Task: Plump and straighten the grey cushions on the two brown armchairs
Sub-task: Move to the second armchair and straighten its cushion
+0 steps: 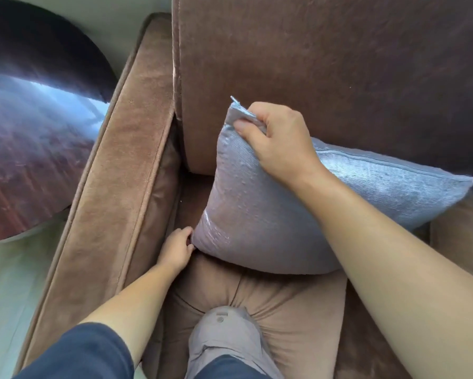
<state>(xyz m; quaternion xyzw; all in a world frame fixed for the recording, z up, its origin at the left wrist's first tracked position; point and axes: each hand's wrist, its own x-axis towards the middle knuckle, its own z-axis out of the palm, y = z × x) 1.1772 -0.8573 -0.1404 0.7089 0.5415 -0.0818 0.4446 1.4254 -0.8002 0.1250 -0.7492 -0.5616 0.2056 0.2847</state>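
A grey ribbed cushion (257, 209) stands tilted on the seat of a brown armchair (325, 64), leaning against its backrest. My right hand (279, 140) pinches the cushion's upper left corner from above. My left hand (176, 248) grips the lower left corner, down by the gap beside the armrest. The cushion's right end points toward the far armrest. My right forearm crosses over its front and hides part of it.
The left armrest (115, 192) runs beside my left arm. A knee in grey fabric (224, 332) presses into the seat cushion's front. A dark round wooden table (24, 149) stands left of the chair on pale floor (8, 283).
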